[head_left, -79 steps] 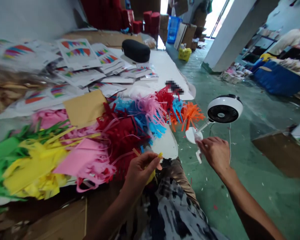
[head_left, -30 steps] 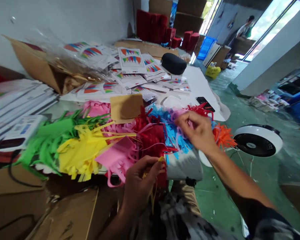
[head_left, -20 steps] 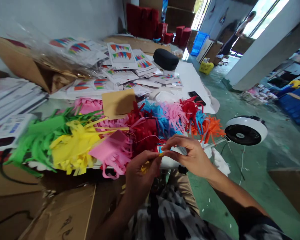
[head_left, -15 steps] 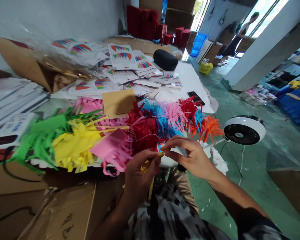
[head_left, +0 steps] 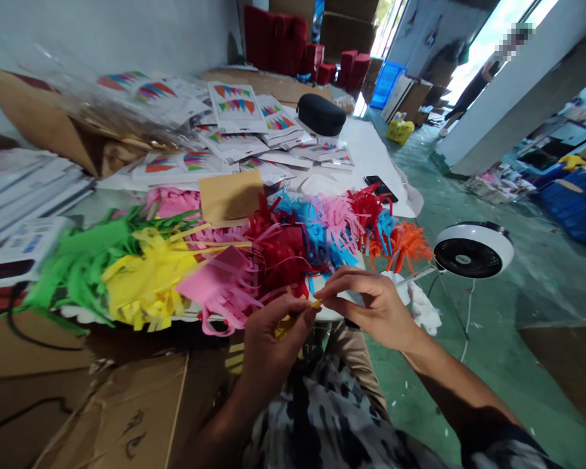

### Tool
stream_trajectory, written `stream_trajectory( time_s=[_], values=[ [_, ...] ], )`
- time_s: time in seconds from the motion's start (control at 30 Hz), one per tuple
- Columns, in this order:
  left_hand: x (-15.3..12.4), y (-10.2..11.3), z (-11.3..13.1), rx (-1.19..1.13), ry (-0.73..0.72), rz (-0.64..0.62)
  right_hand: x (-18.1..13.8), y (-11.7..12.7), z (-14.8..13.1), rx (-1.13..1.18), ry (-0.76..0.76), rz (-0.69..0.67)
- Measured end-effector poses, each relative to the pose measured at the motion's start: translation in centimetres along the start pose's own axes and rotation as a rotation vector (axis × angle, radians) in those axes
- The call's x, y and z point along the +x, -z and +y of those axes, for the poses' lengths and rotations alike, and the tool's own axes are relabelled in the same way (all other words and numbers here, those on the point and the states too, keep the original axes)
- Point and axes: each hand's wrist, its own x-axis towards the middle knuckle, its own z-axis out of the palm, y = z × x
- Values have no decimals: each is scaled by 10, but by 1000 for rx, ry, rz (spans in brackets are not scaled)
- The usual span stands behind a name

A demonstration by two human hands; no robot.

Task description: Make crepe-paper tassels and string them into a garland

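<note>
My left hand [head_left: 276,339] is closed around a yellow fringed paper tassel [head_left: 283,327], most of it hidden by the fingers. Its twisted tip pokes out by the left thumb, where my right hand [head_left: 374,305] pinches it between thumb and fingertips. A thin pale thread runs over the dark red fringe [head_left: 280,251] just beyond. On the table edge lie more fringed paper bundles: green [head_left: 90,251], yellow [head_left: 144,277], pink [head_left: 217,277], blue [head_left: 317,228] and orange [head_left: 410,244]. A tan square sheet [head_left: 231,195] rests behind them.
Packets with bunting pictures [head_left: 237,107] pile up behind, near a black case [head_left: 321,115] and a phone [head_left: 381,189]. A fan [head_left: 473,251] stands at the right. Cardboard [head_left: 122,417] lies below left. A person [head_left: 473,88] is in the far background.
Both hands stay together at the tassel's tip, with barely any shift. Loose yellow strips now show left of my left hand. The background person has moved right.
</note>
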Motion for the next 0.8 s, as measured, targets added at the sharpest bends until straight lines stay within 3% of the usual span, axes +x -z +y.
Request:
stream_trajectory(
  time_s=[0.33, 0.8],
  values=[
    [0, -4, 2, 113, -185, 48, -5, -6, 0, 2, -28, 57],
    [3, -11, -7, 131, -270, 80, -12, -6, 3, -15, -83, 66]
  ],
)
